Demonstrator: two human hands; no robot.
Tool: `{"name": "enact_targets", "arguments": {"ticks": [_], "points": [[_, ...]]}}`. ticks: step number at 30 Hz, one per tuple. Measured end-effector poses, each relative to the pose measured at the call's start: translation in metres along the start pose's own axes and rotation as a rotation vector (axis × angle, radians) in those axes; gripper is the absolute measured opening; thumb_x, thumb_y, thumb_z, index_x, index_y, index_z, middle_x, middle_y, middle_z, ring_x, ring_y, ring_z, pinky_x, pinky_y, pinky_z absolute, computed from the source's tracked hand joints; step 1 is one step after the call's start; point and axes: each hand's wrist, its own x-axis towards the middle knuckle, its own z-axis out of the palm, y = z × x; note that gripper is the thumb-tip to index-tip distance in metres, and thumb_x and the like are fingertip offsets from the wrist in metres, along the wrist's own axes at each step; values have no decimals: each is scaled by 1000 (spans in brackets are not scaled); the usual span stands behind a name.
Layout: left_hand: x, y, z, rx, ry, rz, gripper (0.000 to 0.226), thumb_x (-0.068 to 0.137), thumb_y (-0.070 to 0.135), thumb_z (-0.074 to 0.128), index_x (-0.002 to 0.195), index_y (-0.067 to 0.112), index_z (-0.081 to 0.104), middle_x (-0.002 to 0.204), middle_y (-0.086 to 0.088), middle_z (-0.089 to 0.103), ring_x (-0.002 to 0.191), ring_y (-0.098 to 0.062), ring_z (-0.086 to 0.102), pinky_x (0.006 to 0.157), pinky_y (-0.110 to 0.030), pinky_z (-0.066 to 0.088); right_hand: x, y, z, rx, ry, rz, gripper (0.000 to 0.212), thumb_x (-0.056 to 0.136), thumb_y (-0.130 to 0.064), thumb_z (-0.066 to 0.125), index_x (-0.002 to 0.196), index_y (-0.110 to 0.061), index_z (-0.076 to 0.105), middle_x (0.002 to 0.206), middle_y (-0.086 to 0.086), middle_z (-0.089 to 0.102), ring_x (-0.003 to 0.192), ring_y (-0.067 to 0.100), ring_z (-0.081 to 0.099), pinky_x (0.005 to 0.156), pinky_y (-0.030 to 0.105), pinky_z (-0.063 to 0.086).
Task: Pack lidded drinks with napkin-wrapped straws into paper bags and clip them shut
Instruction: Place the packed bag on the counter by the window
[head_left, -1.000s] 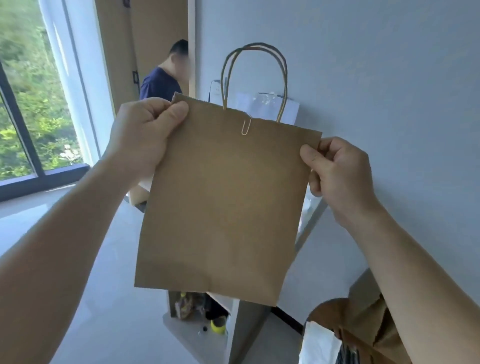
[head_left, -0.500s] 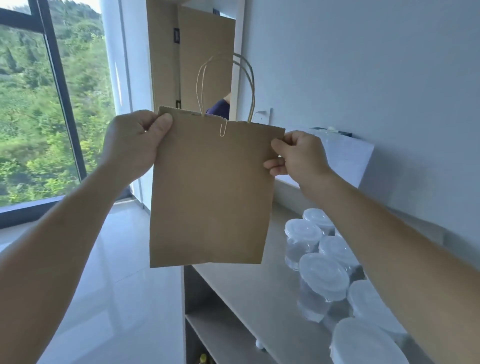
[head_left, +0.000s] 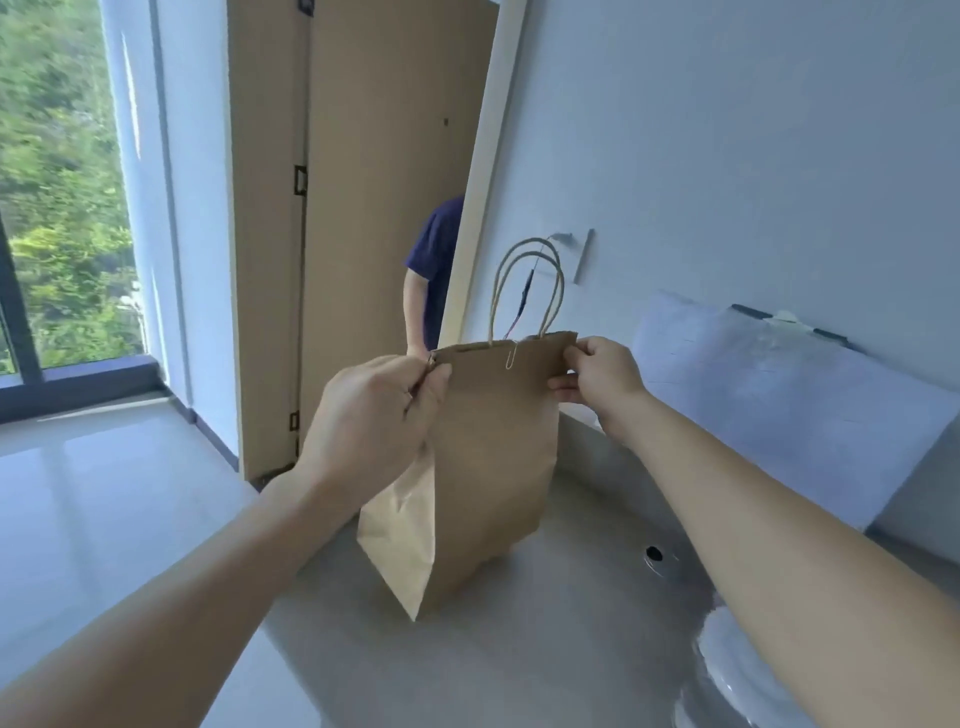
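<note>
The left hand (head_left: 374, 415) pinches the top left corner of the paper bag (head_left: 488, 467), which stands upright on the bench (head_left: 545, 649); a paperclip (head_left: 511, 356) closes its mouth, and the right hand (head_left: 597, 379) pinches the opposite corner.

There is one view only, a wide-angle camera on the person's head, looking forward and down along both forearms, which enter from the lower corners. It sits close over the desk (head_left: 519, 649), whose grey top fills the lower middle, and the hands meet at a bag (head_left: 488, 467) near the centre. It faces a wall (head_left: 727, 156) on the right, a door (head_left: 384, 208) straight ahead and a window (head_left: 57, 208) at far left; straight lines bend toward the edges.
</note>
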Motion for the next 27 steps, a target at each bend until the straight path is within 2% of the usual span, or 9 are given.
{"name": "enact_targets", "arguments": {"ticks": [2, 4, 8, 11, 15, 17, 21, 24, 27], "points": [[13, -18, 14, 24, -27, 63, 45, 96, 18, 63, 58, 9, 41, 53, 8, 32, 49, -22, 36, 50, -25, 24, 29, 2, 18, -18, 24, 1, 24, 100, -9, 41, 89, -10, 62, 88, 5, 65, 59, 16, 64, 68, 36, 60], [25, -36, 27, 49, -38, 133, 45, 95, 17, 62, 61, 15, 34, 55, 5, 34, 46, -26, 37, 47, -28, 30, 57, 5, 35, -24, 36, 3, 26, 100, -10, 40, 90, -9, 63, 89, 4, 66, 59, 16, 63, 69, 36, 59], [38, -71, 56, 109, -63, 190, 36, 91, 16, 63, 59, 5, 51, 55, -10, 49, 40, -33, 46, 36, -37, 42, 105, 18, 61, -84, 48, 30, 28, 101, -11, 38, 98, -4, 65, 99, 10, 68, 68, 20, 63, 81, 43, 58], [44, -92, 78, 195, -66, 303, 33, 90, 17, 69, 61, 4, 61, 53, -8, 50, 35, -26, 44, 30, -30, 39, 129, 30, 69, -103, 59, 43, 29, 100, -12, 38, 94, -7, 66, 97, 11, 69, 70, 21, 64, 84, 43, 58], [54, -99, 99, 209, -6, 391, 38, 92, 24, 50, 58, 9, 57, 51, -3, 44, 33, -20, 36, 29, -22, 30, 144, 39, 70, -73, 90, 21, 29, 99, -15, 42, 83, -11, 66, 79, 2, 73, 66, 17, 66, 75, 37, 59], [56, -100, 107, 177, 9, 414, 38, 92, 23, 49, 59, 8, 58, 52, -3, 46, 34, -20, 37, 29, -23, 31, 147, 42, 69, -60, 98, 8, 29, 98, -15, 43, 81, -12, 67, 70, -5, 73, 65, 15, 67, 73, 35, 59], [51, -101, 110, 149, -10, 428, 36, 92, 22, 51, 60, 7, 58, 53, -4, 46, 35, -21, 37, 29, -23, 30, 143, 52, 67, -35, 133, -1, 28, 98, -13, 43, 85, -8, 67, 77, 2, 72, 71, 20, 68, 77, 37, 59], [50, -102, 111, 150, -6, 400, 30, 87, 14, 66, 60, 6, 56, 52, -5, 44, 35, -23, 37, 31, -22, 28, 135, 51, 65, -29, 131, 15, 28, 98, -13, 42, 89, -6, 68, 82, 3, 72, 67, 14, 68, 72, 32, 59], [51, -99, 113, 171, 38, 357, 11, 79, 12, 75, 78, 6, 65, 70, -4, 56, 54, -24, 53, 40, -27, 36, 121, 43, 59, -34, 99, 17, 25, 98, -18, 44, 96, -10, 68, 89, -4, 72, 74, 13, 68, 64, 28, 57]]}}
